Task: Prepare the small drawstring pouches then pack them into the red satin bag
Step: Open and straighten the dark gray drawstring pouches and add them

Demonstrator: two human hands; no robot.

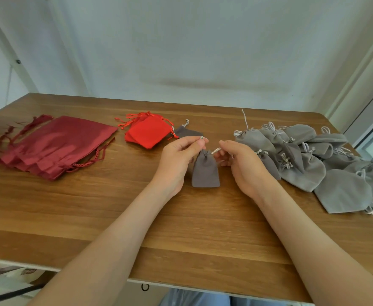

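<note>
Head view is showing us a wooden table (92, 217) stretching from side to side. At its far left we are seeing a stack of dark red satin bags (57, 144) lying flat, with their tasselled cords trailing off. Well apart from it, on the right, a loose pile of grey pouches (313, 160) is sprawling toward the table's edge. Between the two, a small stack of bright red pouches (149, 133) is lying with one dark grey pouch (187, 132) just beside it.

Nearer to us, at the middle, we are holding a small grey pouch (205, 171) upright between our hands, its mouth gathered. Our left hand (178, 162) is pinching one end of the white drawstring (216, 150) above the pouch, fingers (194, 143) clamped together on it. Our right hand (243, 166) is pinching the other end the same way. We cannot tell whether the pouch's bottom is touching the table.
</note>
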